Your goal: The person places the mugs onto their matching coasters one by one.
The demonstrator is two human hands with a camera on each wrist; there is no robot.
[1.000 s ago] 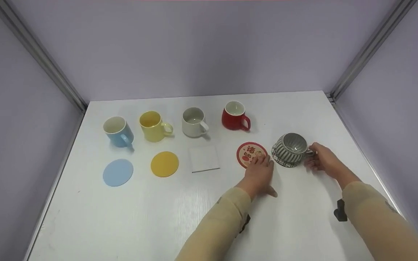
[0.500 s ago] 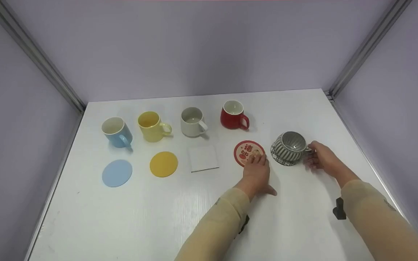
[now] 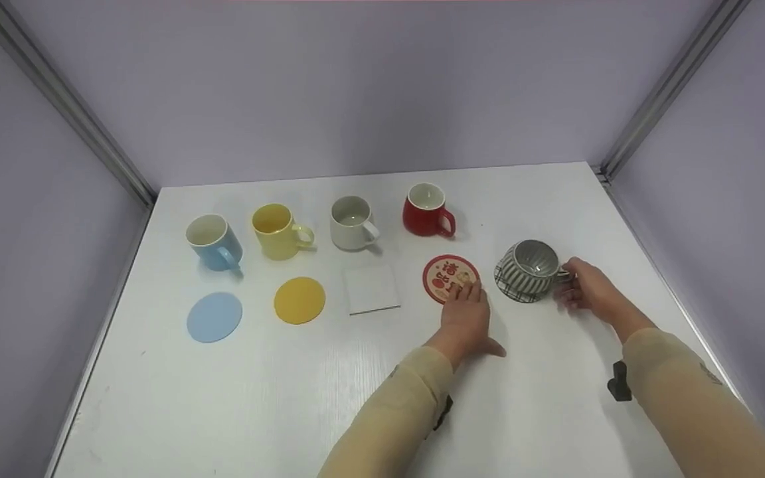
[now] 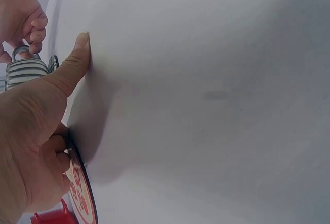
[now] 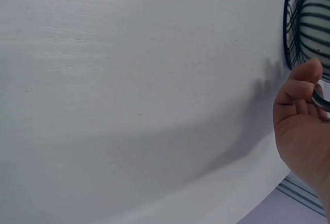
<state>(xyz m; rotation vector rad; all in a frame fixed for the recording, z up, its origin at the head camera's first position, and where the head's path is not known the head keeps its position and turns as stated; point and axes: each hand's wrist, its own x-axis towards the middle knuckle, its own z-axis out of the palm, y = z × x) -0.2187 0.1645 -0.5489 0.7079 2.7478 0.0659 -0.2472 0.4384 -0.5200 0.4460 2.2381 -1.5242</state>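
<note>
In the head view my left hand (image 3: pixel 465 323) rests its extended fingertips on the lower edge of a round red-rimmed coaster (image 3: pixel 441 275), its thumb spread out over the table. The left wrist view shows this coaster (image 4: pixel 78 195) lying flat under the fingers. To the right, a grey-and-white striped cup (image 3: pixel 524 274) stands on a round plaid coaster (image 3: pixel 507 289). My right hand (image 3: pixel 592 292) pinches the cup's handle between thumb and fingers, as the right wrist view also shows with the handle (image 5: pixel 320 99).
Along the back stand a blue mug (image 3: pixel 215 244), a yellow mug (image 3: pixel 277 234), a white mug (image 3: pixel 349 229) and a red mug (image 3: pixel 424 216). Before them lie a blue coaster (image 3: pixel 214 317), a yellow coaster (image 3: pixel 299 301) and a square white coaster (image 3: pixel 372 291). Walls enclose the table.
My left hand has slid the red-rimmed coaster slightly left, away from the striped cup, and the coaster has turned a little. My right hand stays at the cup's handle.
</note>
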